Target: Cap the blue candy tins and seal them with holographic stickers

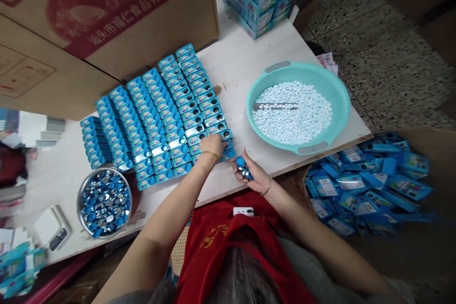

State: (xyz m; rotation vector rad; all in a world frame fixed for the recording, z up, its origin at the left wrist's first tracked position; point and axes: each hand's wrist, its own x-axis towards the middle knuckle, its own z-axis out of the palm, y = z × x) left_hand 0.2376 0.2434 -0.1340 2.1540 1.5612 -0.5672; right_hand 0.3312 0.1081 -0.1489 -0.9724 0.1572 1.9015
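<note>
Head view: left hand (211,147) on the tins (156,116), right hand (254,171) beside them with caps (241,165)

The blue tins are packed in columns on the pale table (233,61), the block's columns slanting from the cartons (142,9) on the far side toward the near edge. The left hand is the nearer one: it bends down onto the block's near right corner, touching the tins; its fingertips are hidden, so whether it pinches anything cannot be told. Dark round openings show in the right-hand columns, mostly beyond this hand; columns farther left show blue rounds at that end. The right hand is just outside that corner, by the near edge, its fingers curled around several caps.

Along the near edge, farther left, sits a metal bowl (79,197) of similar caps. A turquoise basin (340,104) of white pellets (292,114) stands by the right edge, a stack of blue packs (263,0) at the far right corner. Beyond the right edge lie speckled floor (356,47) and a heap of blue packages (370,180).
</note>
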